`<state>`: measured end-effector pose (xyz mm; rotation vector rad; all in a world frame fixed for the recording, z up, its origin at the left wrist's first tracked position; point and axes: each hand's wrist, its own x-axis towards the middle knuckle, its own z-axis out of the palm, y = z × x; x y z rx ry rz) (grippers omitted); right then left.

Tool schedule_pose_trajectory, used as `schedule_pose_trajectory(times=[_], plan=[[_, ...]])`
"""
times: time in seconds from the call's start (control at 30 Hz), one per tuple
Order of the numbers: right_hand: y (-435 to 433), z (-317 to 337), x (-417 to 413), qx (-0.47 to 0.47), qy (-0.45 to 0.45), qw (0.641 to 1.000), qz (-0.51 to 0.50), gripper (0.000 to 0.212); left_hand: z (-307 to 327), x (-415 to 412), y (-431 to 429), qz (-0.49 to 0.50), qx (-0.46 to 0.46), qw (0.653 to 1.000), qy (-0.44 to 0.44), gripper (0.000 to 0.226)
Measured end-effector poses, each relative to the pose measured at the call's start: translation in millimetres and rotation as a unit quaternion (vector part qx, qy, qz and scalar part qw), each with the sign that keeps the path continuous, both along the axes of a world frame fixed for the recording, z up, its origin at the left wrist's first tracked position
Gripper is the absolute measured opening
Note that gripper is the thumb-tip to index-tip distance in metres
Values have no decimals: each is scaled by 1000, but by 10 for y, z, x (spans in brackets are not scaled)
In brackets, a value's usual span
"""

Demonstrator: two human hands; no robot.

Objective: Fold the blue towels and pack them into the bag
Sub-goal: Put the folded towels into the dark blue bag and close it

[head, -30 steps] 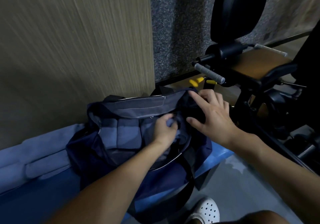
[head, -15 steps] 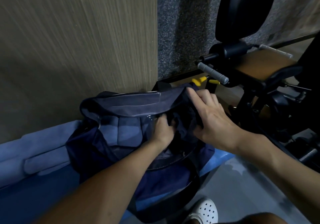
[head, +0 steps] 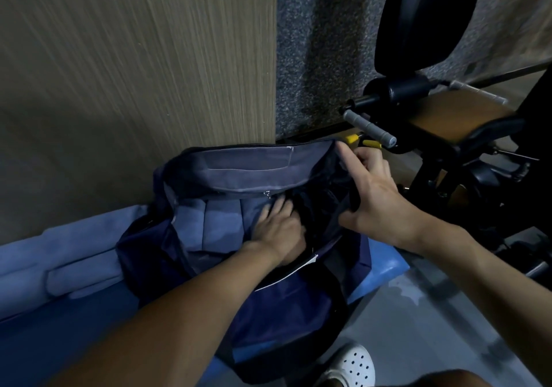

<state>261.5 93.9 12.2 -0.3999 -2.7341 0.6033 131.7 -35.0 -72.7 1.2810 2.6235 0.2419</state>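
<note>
A dark navy bag (head: 277, 306) stands open on a blue bench. Folded blue towels (head: 215, 222) stand side by side in its left half. My left hand (head: 279, 225) reaches down inside the bag, fingers spread flat against the towels and the dark lining. My right hand (head: 370, 195) grips the bag's right rim and a black strap, thumb below, index finger stretched along the upper edge, holding the mouth wide. More blue towels (head: 56, 264) lie rolled on the bench to the left of the bag.
The blue bench (head: 385, 267) ends just right of the bag. A black exercise machine (head: 448, 135) with a grey handle and brown pad stands close on the right. A wood-panel wall rises behind. A white clog (head: 352, 365) shows below on the grey floor.
My left hand went from curled on towel fabric to spread flat deeper in the bag. My right hand shifted up and right, pulling the bag's rim wider.
</note>
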Motion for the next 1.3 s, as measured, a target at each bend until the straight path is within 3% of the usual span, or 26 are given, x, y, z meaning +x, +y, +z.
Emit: schedule_pose_trajectory(times=[0.23,0.4,0.67,0.83,0.97,1.3], plan=[[117,-80,17,-62,54,996,-30,100,50,-119,-97,-74,-89,992,40,58],[187,-165,171,-60,5,998,-29,105,1,-98,-70,-65,-86,992,66,69],[130,-159,354,-19,-26,999,-10,108,33,-116,-123,-38,-87,995,26,72],[158,-198,352,-69,4,998,-7,100,45,-140,-111,-22,-80,996,-15,72],[190,-220,339,-111,23,994,-8,96,-51,-111,-143,-22,-81,997,4,70],[135,-192,312,-92,-6,995,-30,102,-60,-110,-201,-27,-132,991,9,71]])
